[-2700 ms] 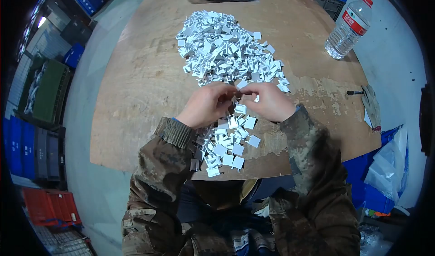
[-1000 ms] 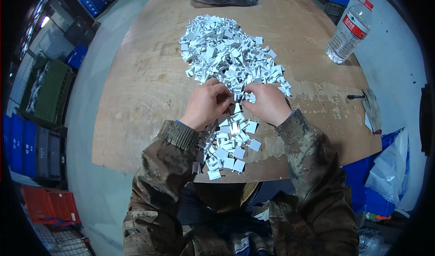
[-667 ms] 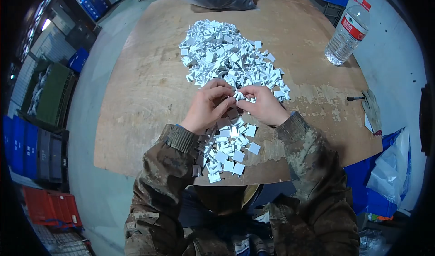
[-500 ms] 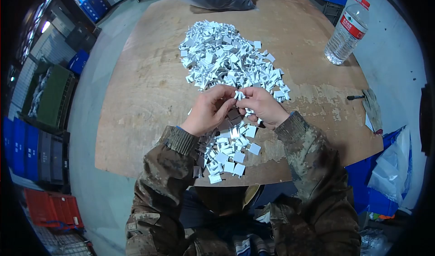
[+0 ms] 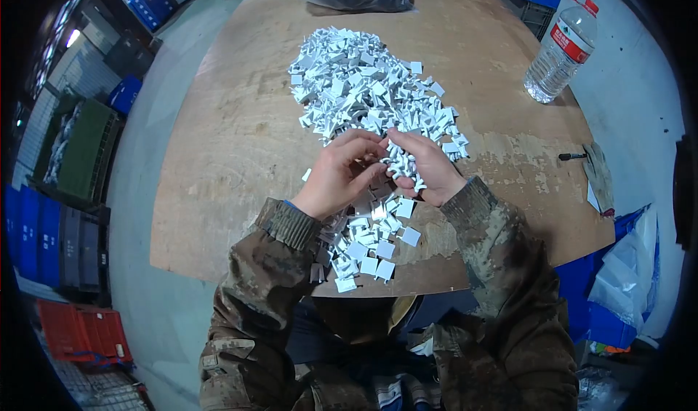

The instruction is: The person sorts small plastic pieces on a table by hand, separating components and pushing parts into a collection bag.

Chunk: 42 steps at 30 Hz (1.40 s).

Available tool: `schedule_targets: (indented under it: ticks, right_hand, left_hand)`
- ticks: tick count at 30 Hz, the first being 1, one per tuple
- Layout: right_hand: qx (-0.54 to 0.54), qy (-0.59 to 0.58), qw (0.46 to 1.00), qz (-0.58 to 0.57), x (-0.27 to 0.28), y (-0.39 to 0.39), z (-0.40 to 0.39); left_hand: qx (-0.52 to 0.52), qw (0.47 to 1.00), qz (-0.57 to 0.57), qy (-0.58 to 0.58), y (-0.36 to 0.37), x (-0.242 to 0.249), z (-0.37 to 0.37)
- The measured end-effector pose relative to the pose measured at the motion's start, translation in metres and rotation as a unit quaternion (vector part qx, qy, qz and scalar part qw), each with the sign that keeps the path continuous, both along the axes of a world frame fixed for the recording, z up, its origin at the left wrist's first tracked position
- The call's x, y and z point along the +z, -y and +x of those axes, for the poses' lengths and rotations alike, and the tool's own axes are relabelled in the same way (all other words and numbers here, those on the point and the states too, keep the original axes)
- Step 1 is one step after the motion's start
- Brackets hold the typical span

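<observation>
A wooden worktop (image 5: 225,120) fills the centre; grey floor (image 5: 149,214) runs down the left; a light (image 5: 73,38) glows upper left.

Both forearms reach inward, the left forearm (image 5: 269,273) slanting toward 1 o'clock and the right forearm (image 5: 502,254) toward 11, their camouflage sleeves ending at the wrists (a thin blue edge shows at the left cuff (image 5: 292,220)). The left hand (image 5: 336,174) shows its back, fingers (image 5: 356,148) bent toward 3 o'clock and thumb (image 5: 367,177) angled toward 2. The right hand (image 5: 434,172) is cupped, its thumb (image 5: 408,142) stretched toward 10. The fingertips nearly meet; whether they touch is unclear.
</observation>
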State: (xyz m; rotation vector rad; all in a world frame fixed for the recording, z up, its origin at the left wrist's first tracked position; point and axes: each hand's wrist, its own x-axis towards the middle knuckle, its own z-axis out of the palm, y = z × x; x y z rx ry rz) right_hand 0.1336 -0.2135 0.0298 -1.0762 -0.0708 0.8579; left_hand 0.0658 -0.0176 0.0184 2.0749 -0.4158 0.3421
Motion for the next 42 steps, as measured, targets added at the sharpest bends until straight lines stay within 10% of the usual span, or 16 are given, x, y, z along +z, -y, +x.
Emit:
schedule_targets:
  ticks: [23,31,34,36,42]
  right_hand:
    - [-0.04,-0.037,0.993,0.106,0.031,0.157,-0.016]
    - [-0.341,0.173,0.875,-0.296,0.01,0.389,-0.134]
    - [-0.335,0.134,0.857,-0.366,-0.038,0.46,-0.16]
    - [-0.296,0.2,0.726,-0.588,-0.066,0.47,-0.17]
    - [-0.083,0.293,0.597,-0.742,-0.013,0.436,-0.145]
  left_hand:
    - [0.06,0.992,0.111,0.0,-0.034,-0.005,0.004]
    - [0.243,0.96,0.058,-0.124,-0.049,0.011,0.002]
    - [0.221,0.962,0.08,-0.138,-0.049,0.01,0.002]
    - [0.202,0.961,0.107,-0.155,-0.05,0.008,0.002]
    - [0.118,0.973,0.194,-0.03,-0.05,-0.009,0.004]
